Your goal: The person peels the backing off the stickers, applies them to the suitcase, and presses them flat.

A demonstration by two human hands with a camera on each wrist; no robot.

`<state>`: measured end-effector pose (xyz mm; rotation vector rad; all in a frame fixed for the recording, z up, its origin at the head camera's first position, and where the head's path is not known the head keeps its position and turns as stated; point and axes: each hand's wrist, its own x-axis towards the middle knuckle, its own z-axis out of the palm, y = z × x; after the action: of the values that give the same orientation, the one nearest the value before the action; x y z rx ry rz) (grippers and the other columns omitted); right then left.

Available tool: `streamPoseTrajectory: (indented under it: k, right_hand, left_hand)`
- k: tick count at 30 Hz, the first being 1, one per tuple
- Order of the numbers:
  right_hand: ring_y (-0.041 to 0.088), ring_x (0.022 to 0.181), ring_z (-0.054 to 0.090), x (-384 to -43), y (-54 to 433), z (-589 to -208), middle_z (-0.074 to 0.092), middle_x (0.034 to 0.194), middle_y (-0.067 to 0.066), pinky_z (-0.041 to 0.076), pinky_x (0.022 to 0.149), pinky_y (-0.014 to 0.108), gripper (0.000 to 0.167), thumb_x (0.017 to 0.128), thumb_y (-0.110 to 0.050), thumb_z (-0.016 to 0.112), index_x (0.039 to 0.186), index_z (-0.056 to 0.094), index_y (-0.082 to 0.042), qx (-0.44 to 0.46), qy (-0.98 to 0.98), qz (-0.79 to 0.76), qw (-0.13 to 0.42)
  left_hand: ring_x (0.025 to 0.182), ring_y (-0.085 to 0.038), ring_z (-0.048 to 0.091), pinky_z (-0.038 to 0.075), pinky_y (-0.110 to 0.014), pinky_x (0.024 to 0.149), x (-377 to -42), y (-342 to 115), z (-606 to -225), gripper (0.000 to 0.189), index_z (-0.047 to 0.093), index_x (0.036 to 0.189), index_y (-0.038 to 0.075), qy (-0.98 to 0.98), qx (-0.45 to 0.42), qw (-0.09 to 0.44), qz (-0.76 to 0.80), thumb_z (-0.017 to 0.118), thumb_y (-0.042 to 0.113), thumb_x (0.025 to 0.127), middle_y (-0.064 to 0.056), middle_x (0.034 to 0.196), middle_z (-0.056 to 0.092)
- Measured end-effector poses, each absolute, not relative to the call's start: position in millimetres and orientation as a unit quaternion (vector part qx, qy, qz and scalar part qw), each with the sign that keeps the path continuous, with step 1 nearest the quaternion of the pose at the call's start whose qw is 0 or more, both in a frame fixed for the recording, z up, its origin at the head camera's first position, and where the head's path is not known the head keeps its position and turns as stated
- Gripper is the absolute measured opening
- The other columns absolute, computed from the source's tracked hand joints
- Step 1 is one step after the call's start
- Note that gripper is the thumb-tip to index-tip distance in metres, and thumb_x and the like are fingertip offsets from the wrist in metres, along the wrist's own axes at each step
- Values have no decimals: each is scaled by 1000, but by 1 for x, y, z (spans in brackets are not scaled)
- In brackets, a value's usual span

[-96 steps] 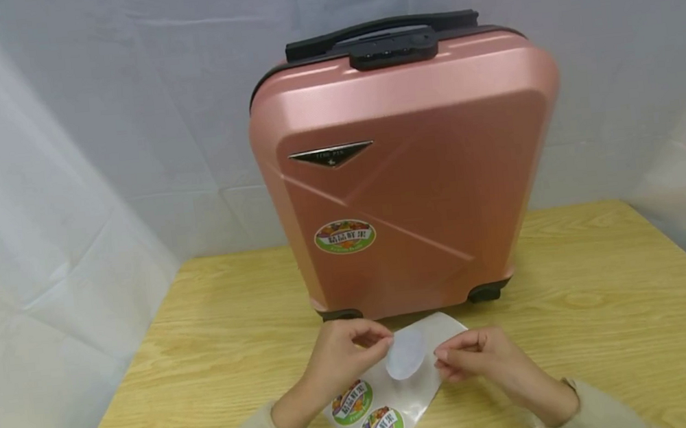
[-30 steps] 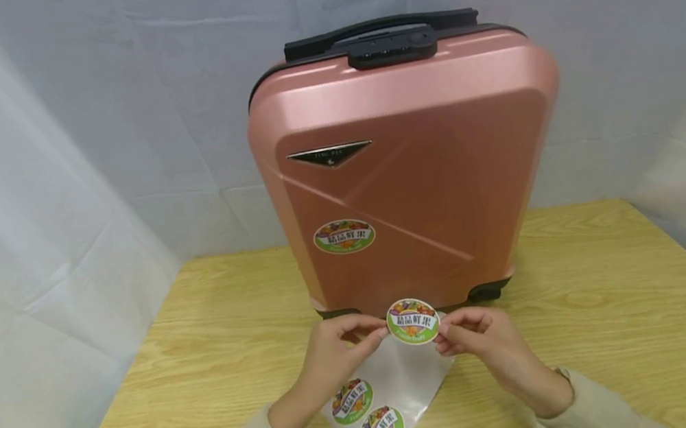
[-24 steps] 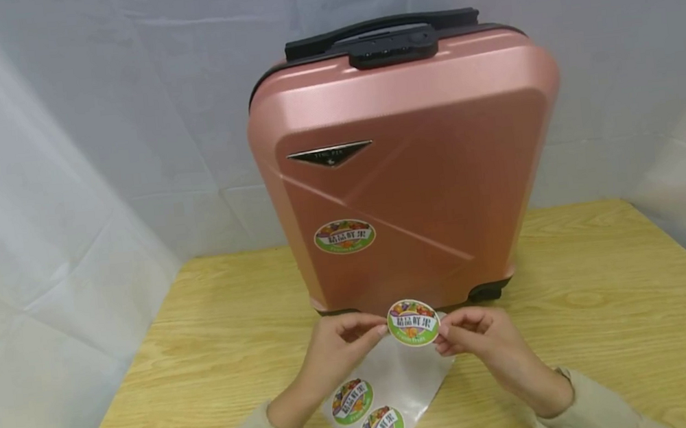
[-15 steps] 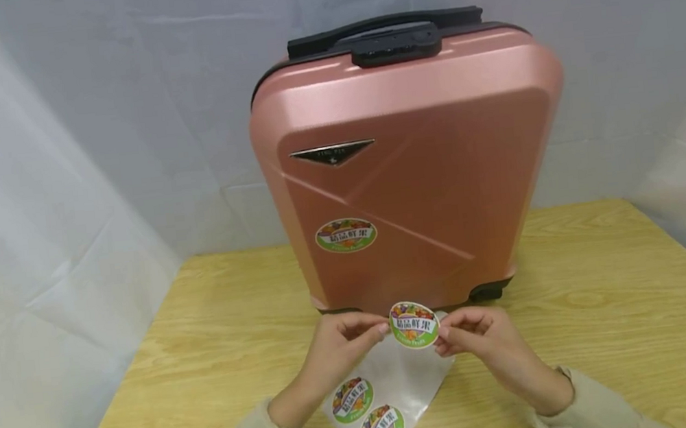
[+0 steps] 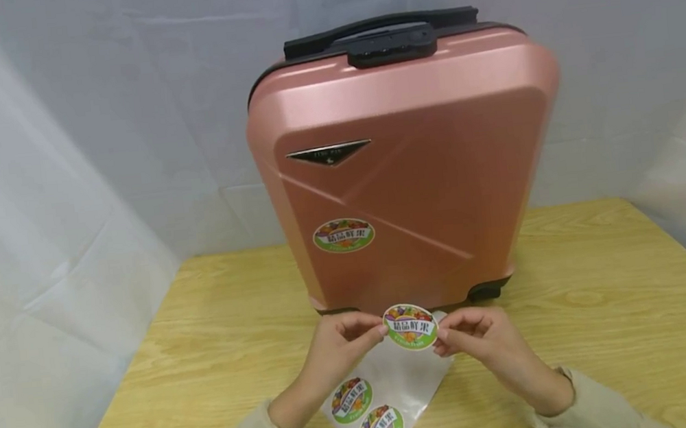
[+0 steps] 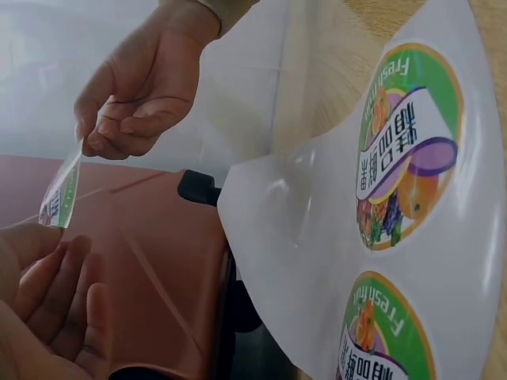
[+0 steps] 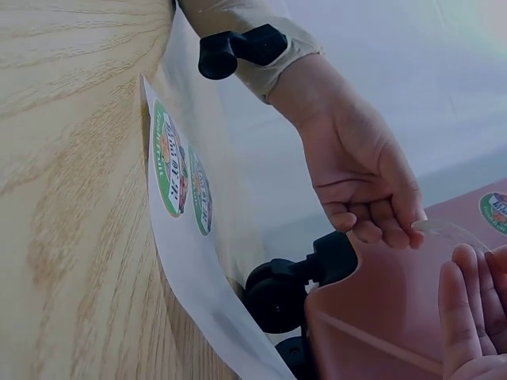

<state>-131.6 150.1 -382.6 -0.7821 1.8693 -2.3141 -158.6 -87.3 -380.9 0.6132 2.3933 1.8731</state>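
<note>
Held up in front of the suitcase's lower edge is an oval fruit sticker (image 5: 411,327), its printed face toward the head camera. My left hand (image 5: 335,359) pinches its left edge between thumb and finger. At the right edge my right hand (image 5: 499,350) pinches it the same way. Seen from the left wrist, the sticker (image 6: 62,194) spans the two hands, bowed slightly. Below lies a glossy white backing sheet (image 5: 404,373) bearing two more such stickers. Behind stands an upright pink suitcase (image 5: 433,184) with a matching sticker (image 5: 344,235) on its lower left front.
The suitcase has a black handle (image 5: 381,28), a dark triangular badge (image 5: 329,153) and black wheels (image 7: 277,293). It stands on a wood-grain table (image 5: 206,337). White cloth (image 5: 185,119) hangs behind and at the sides. The backing sheet curls up from the table.
Earlier the left hand alone held the sticker, white back showing. It has been turned face-up and the right hand has taken its other edge. Over the last second it has lowered slightly.
</note>
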Motion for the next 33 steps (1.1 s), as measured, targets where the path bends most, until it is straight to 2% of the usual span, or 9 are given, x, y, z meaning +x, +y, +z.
streamPoseTrajectory:
  k: [5, 10, 13, 22, 27, 33]
  right_hand:
    - [9, 73, 67, -133, 152, -383, 70, 80, -3, 57, 68, 29, 25, 86, 10, 57, 88, 70, -12, -239, 631, -737, 26]
    - [10, 72, 68, -133, 153, -382, 71, 80, -2, 57, 68, 30, 7, 86, 8, 59, 87, 65, 6, -223, 655, -722, 16]
    - [10, 72, 68, -133, 153, -381, 71, 80, -3, 57, 68, 30, 7, 86, 7, 59, 88, 63, 13, -215, 664, -716, 13]
    - [10, 72, 68, -137, 152, -375, 71, 80, -3, 57, 68, 30, 15, 86, 7, 61, 91, 58, 21, -214, 680, -702, 1]
    - [11, 71, 68, -139, 149, -370, 71, 78, -3, 57, 68, 30, 17, 86, 5, 63, 92, 60, 20, -208, 698, -685, -5]
    - [10, 70, 68, -142, 146, -369, 71, 77, -4, 57, 67, 31, 16, 85, 5, 63, 92, 61, 19, -202, 703, -682, -16]
  left_hand:
    - [68, -7, 62, 52, -20, 63, -157, -88, -380, 15, 70, 89, -5, 763, 206, 7, 613, 70, 9, 83, -18, 84, 70]
    - [66, -6, 62, 52, -20, 61, -155, -89, -379, 14, 69, 88, -5, 757, 211, 1, 619, 71, 8, 82, -19, 81, 69]
    - [66, -5, 62, 52, -20, 60, -154, -89, -379, 14, 69, 87, -5, 757, 210, 0, 619, 71, 8, 82, -19, 80, 69]
    - [68, -12, 65, 54, -23, 63, -155, -89, -376, 14, 69, 87, -5, 750, 210, -6, 627, 71, 7, 82, -19, 81, 69]
    - [69, -17, 67, 56, -26, 66, -154, -91, -374, 13, 69, 88, -6, 741, 195, -4, 642, 71, 6, 82, -20, 83, 70]
    - [69, -8, 64, 54, -22, 67, -155, -92, -373, 15, 69, 89, -7, 749, 182, -24, 637, 71, 6, 82, -21, 84, 70]
